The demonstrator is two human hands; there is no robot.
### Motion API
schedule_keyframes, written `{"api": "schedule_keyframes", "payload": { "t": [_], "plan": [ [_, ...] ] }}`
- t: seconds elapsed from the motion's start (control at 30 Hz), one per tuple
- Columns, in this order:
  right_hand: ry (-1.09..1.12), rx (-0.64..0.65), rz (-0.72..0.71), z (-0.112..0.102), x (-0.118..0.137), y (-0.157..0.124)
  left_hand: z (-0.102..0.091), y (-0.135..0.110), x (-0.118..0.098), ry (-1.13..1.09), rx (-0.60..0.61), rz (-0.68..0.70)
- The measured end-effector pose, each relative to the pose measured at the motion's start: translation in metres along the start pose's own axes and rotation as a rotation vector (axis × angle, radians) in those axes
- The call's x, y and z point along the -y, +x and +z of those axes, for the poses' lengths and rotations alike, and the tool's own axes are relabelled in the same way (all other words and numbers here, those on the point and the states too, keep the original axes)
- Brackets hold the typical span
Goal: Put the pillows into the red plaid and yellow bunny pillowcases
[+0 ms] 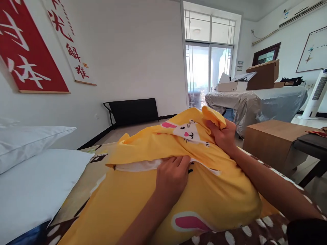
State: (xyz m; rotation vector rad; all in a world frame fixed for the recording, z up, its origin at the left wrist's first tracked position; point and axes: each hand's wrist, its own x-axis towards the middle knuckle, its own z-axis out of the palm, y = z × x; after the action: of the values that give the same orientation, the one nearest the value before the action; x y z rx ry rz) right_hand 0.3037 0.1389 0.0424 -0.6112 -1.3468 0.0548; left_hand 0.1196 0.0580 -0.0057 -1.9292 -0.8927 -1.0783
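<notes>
A yellow pillowcase with a white rabbit print lies stuffed on the bed in front of me. A white pillow shows through its open edge. My left hand rests on the case at that opening, its fingers curled onto the edge. Further back, my right hand is closed on a bunched flap of the yellow fabric, lifting it.
Two white pillows lie on the left of the bed. A brown spotted bedsheet shows below. A wooden box and a plastic-covered sofa with cardboard boxes stand to the right. A folded black frame leans on the wall.
</notes>
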Motion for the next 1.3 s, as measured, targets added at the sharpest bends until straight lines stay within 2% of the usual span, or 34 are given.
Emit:
{"api": "schedule_keyframes", "payload": {
  "t": [0.13, 0.27, 0.33, 0.4, 0.5, 0.6, 0.67, 0.73, 0.8, 0.87, 0.9, 0.93, 0.97, 1.03, 1.07, 1.1, 1.13, 1.2, 1.27, 1.3],
  "plan": [
    [0.047, 0.032, -0.132, 0.005, 0.028, -0.011, 0.000, 0.017, 0.001, 0.001, -0.059, 0.004],
    [0.070, 0.032, -0.154, 0.010, 0.037, -0.011, -0.008, 0.031, 0.004, 0.107, -0.111, 0.051],
    [0.074, -0.078, -0.140, 0.009, 0.042, 0.000, -0.014, 0.033, 0.005, 0.148, -0.120, 0.091],
    [0.093, -0.268, -0.158, 0.004, 0.053, 0.017, -0.017, 0.031, 0.005, 0.180, -0.157, 0.121],
    [0.100, -0.482, -0.288, -0.003, 0.082, 0.046, -0.012, 0.034, 0.008, 0.224, -0.215, 0.167],
    [0.051, -0.548, -0.417, 0.001, 0.116, 0.073, 0.003, 0.051, 0.020, 0.223, -0.272, 0.128],
    [0.036, -0.540, -0.500, 0.012, 0.133, 0.089, 0.014, 0.066, 0.029, 0.184, -0.213, 0.005],
    [-0.011, -0.453, -0.591, 0.029, 0.141, 0.101, 0.020, 0.076, 0.034, 0.109, -0.031, -0.148],
    [-0.154, -0.264, -0.676, 0.049, 0.138, 0.109, 0.017, 0.075, 0.033, -0.012, 0.178, -0.261],
    [-0.355, -0.025, -0.761, 0.067, 0.126, 0.108, 0.005, 0.065, 0.028, -0.126, 0.337, -0.270],
    [-0.440, 0.094, -0.811, 0.076, 0.117, 0.104, -0.006, 0.059, 0.027, -0.155, 0.375, -0.245],
    [-0.502, 0.198, -0.854, 0.084, 0.108, 0.099, -0.019, 0.053, 0.027, -0.161, 0.364, -0.212],
    [-0.537, 0.275, -0.883, 0.091, 0.098, 0.092, -0.034, 0.049, 0.029, -0.136, 0.305, -0.186],
    [-0.529, 0.362, -0.887, 0.102, 0.084, 0.076, -0.065, 0.046, 0.042, -0.032, 0.016, -0.197],
    [-0.496, 0.384, -0.877, 0.106, 0.081, 0.068, -0.080, 0.049, 0.051, 0.041, -0.125, -0.247],
    [-0.453, 0.404, -0.871, 0.109, 0.081, 0.060, -0.093, 0.052, 0.062, 0.088, -0.207, -0.300],
    [-0.401, 0.431, -0.880, 0.112, 0.084, 0.053, -0.103, 0.057, 0.073, 0.054, -0.193, -0.353],
    [-0.296, 0.511, -0.933, 0.118, 0.095, 0.041, -0.114, 0.067, 0.093, -0.191, -0.007, -0.458],
    [-0.239, 0.591, -0.963, 0.123, 0.109, 0.035, -0.114, 0.073, 0.105, -0.424, 0.181, -0.527],
    [-0.228, 0.613, -0.953, 0.125, 0.114, 0.034, -0.111, 0.073, 0.109, -0.459, 0.210, -0.544]
  ]
}}
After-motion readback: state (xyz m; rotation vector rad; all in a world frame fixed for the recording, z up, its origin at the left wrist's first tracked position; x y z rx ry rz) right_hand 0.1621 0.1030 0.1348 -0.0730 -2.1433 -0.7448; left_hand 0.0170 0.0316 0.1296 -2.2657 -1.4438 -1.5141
